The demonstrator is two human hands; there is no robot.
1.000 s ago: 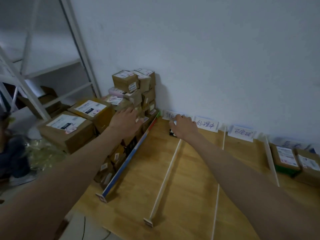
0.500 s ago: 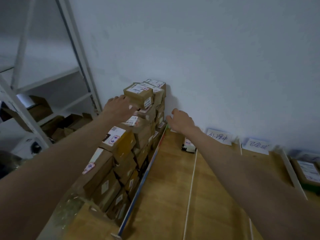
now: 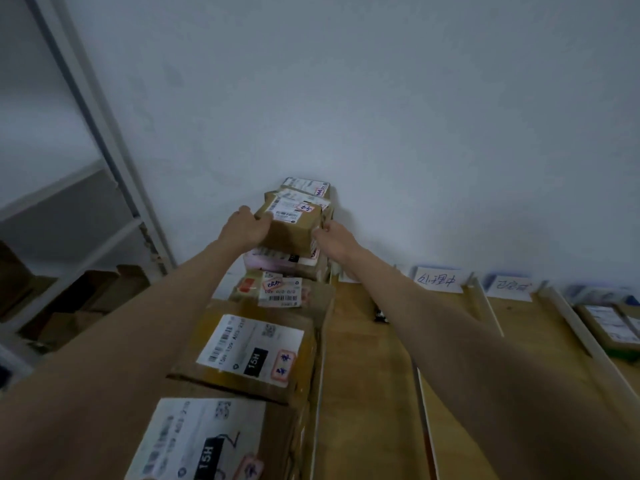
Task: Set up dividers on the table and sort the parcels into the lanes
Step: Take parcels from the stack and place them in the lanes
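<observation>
- Both hands take hold of a small cardboard box (image 3: 289,225) at the top of the parcel stack (image 3: 277,306), far left on the worktop (image 3: 367,393), against the white wall (image 3: 381,98): the left hand (image 3: 244,228) grips its left side, the right hand (image 3: 334,239) presses fingers to its right side.
- Setup looks done: thin pale dividers (image 3: 424,427) run near to far across the wood, with handwritten paper signs (image 3: 439,279) propped at the far end of the lanes.
- Sorting appears barely begun. Most parcels sit unsorted in the left pile; one dark small item (image 3: 380,315) lies in the first lane, and a flat labelled parcel (image 3: 609,323) rests in the far-right lane.
- The boxes are square-edged brown corrugated card with matte faces, carrying white printed barcode labels and red-bordered stickers; one large near box (image 3: 249,355) reads "15H".
- The worktop is smooth, light wood with visible grain.
- A grey metal shelf frame (image 3: 104,133) stands at left, with more cartons (image 3: 86,292) beneath.
</observation>
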